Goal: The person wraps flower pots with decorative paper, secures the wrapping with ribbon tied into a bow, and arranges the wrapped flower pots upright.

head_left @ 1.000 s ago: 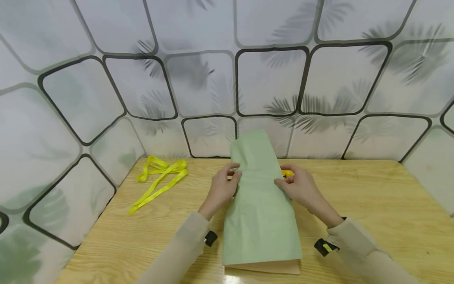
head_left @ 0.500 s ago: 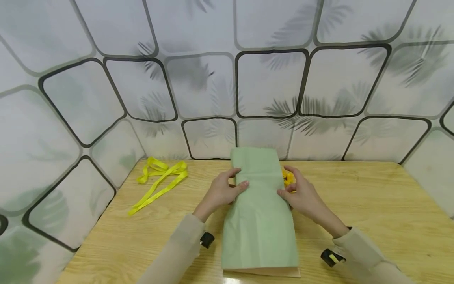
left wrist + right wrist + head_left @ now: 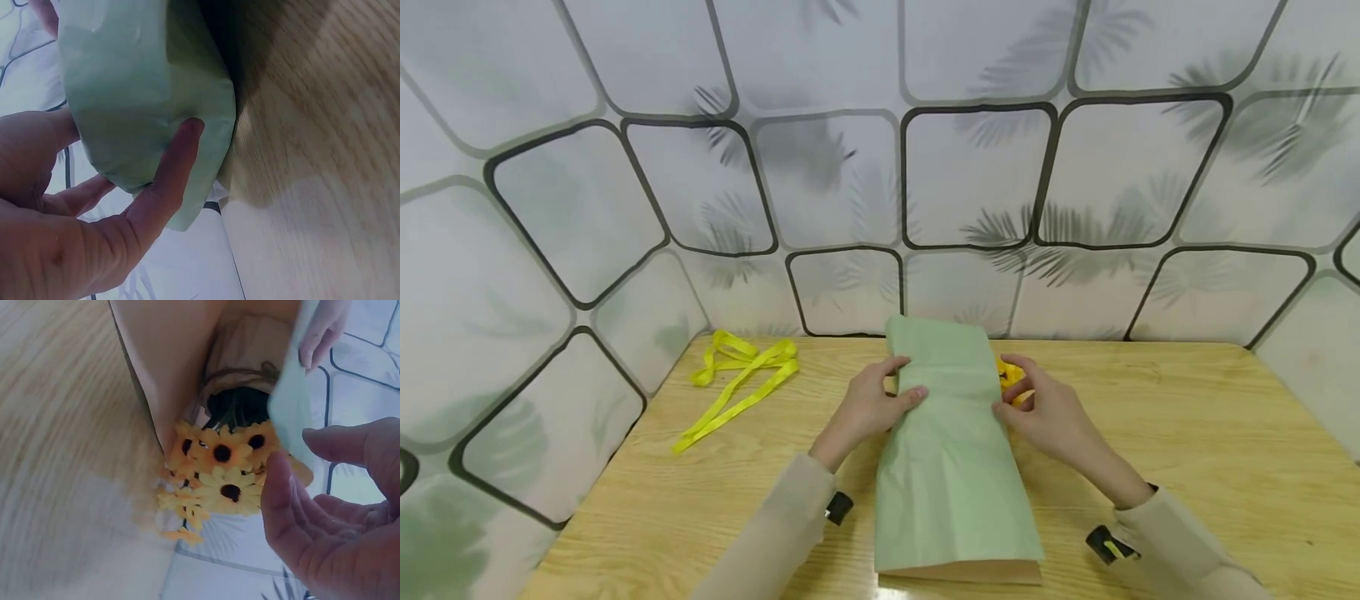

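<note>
A folded sheet of light green wrapping paper (image 3: 951, 483), tan inside, lies over a bunch of yellow artificial flowers (image 3: 230, 487). The flowers' brown paper-covered base (image 3: 244, 353), tied with twine, shows inside the fold in the right wrist view. From above, only some petals peek out beyond the paper's right edge. My left hand (image 3: 868, 400) grips the paper's left side, thumb on top and a finger pressed against the side. My right hand (image 3: 1048, 408) pinches the right edge between thumb and curled fingers, close beside the flowers.
A loose yellow ribbon (image 3: 737, 387) lies in loops at the back left of the wooden table (image 3: 1165, 433). A patterned cloth wall (image 3: 835, 183) rises right behind the table's back edge. Small black cameras (image 3: 838, 507) sit at both wrists.
The paper's far end, raised against the wall earlier, has come down toward the table. My left thumb has moved further onto the paper; my right hand has shifted slightly right and nearer.
</note>
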{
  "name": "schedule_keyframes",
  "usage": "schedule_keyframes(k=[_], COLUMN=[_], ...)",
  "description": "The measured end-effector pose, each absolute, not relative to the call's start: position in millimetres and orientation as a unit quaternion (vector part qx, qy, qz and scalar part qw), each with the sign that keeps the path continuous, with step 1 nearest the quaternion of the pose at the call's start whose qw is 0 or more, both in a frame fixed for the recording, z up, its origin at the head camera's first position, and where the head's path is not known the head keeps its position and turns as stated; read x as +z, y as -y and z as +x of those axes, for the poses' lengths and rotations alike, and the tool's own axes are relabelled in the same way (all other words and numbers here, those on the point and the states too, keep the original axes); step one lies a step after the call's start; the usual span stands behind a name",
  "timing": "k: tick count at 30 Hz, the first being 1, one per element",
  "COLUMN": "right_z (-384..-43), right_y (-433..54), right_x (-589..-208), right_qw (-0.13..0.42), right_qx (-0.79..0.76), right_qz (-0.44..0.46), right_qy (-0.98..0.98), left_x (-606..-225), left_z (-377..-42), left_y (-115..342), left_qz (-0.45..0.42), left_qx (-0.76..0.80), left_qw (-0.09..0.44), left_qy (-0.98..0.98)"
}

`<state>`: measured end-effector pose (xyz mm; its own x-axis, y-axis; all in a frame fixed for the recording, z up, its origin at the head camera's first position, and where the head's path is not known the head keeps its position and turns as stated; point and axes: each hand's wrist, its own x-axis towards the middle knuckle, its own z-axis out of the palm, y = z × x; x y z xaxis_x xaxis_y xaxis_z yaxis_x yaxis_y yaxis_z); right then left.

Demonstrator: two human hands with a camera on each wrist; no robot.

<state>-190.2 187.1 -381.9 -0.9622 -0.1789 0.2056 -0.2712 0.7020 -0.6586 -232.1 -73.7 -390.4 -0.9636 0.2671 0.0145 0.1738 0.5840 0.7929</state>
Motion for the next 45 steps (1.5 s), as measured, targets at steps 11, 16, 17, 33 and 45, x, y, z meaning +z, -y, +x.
schedule_keyframes(k=[11,16,17,33,45], right_z=[-196.3,-213.0,-215.5,-225.2,-237.0], right_y=[-158.8,-142.4,-140.4,-125.8,-121.8], right_x=[-376.6,-369.4,-368.0,-357.8,-350.4], right_qw=[0.246,0.195,0.179,0.069,0.056], right_qx=[0.209,0.129,0.122,0.097,0.093], right_qz=[0.343,0.369,0.367,0.339,0.354], right_qy=[0.882,0.9,0.905,0.933,0.929], left_x=[-386.8,-387.6,-388.1,-395.8,-390.4], left_z=[-232.5,-232.5,-232.8,-239.4,-234.5], left_y=[73.9,73.9,73.9,81.6,72.8], left_qz=[0.124,0.125,0.128,-0.012,-0.027], left_qx=[0.418,0.411,0.414,0.594,0.639], left_qw=[0.051,0.053,0.054,0.207,0.231], left_qy=[-0.898,-0.901,-0.9,-0.777,-0.733])
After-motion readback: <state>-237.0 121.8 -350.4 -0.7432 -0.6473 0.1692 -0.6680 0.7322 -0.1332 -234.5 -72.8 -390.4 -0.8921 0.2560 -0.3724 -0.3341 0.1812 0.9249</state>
